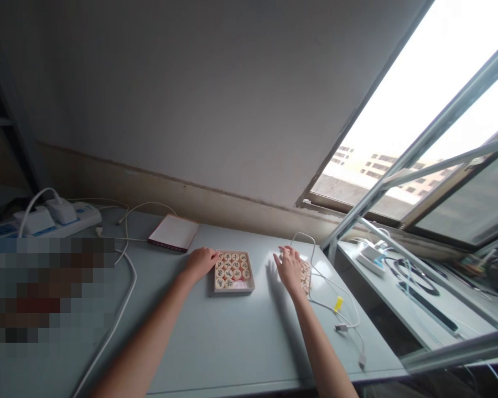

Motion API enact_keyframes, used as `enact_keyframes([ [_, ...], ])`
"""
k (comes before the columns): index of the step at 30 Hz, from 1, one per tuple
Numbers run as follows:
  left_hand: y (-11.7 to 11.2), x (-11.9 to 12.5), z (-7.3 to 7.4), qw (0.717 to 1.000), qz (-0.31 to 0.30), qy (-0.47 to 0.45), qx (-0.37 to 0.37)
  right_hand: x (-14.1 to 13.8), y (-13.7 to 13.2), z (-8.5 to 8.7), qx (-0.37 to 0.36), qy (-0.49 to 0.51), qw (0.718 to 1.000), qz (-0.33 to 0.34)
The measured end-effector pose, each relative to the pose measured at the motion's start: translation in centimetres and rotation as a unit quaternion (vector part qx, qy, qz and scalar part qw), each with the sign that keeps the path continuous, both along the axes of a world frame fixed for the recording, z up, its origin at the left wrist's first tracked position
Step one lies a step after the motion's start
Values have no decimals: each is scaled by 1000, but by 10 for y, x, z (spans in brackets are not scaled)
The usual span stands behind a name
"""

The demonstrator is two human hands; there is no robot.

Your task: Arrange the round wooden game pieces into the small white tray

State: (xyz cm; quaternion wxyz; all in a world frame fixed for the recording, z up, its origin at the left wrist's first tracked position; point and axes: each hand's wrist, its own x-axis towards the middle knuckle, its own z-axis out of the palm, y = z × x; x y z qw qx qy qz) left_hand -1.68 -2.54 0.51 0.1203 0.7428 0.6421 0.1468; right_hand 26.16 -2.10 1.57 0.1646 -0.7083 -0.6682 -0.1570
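Observation:
A small square box (pixel 233 272) of round wooden game pieces sits in the middle of the pale blue-grey table (pixel 232 342). My left hand (pixel 200 262) rests against the box's left edge, fingers curled on its rim. My right hand (pixel 289 267) lies to the right of the box, fingers spread, over a loose pile of wooden pieces (pixel 305 274) that it partly hides.
A red-edged white lid or book (pixel 173 232) lies behind the box. A power strip (pixel 53 216) with plugs and white cables sits at the far left. A white cable (pixel 336 301) runs along the right edge. An open window (pixel 419 155) and a second table (pixel 415 293) stand to the right.

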Motion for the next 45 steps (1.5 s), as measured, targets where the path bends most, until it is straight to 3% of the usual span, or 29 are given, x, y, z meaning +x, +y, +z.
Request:
enact_keyframes([
  [3,2,0,-1,1000,-6,8,3,26,2,-10,-40,-32,998,-21],
  [7,2,0,-1,1000,-5,12,3,32,-16,-14,-42,-38,998,27],
  [12,1,0,2,1000,2,8,-12,17,-45,-3,-57,10,993,107],
  [17,1,0,1,1000,-4,11,-6,2,-56,5,-86,110,982,129],
  [20,2,0,0,1000,6,13,-13,-13,-56,9,-85,199,965,147],
  [23,2,0,-2,1000,4,12,-13,-33,-57,13,-86,250,940,214],
  [30,2,-1,-5,1000,-5,12,8,-60,-66,15,-150,196,927,282],
  [36,2,1,-2,1000,-1,7,-11,-57,-70,14,-87,90,962,242],
  [45,6,-1,-10,999,-9,28,17,-62,-72,2,-69,54,958,272],
])
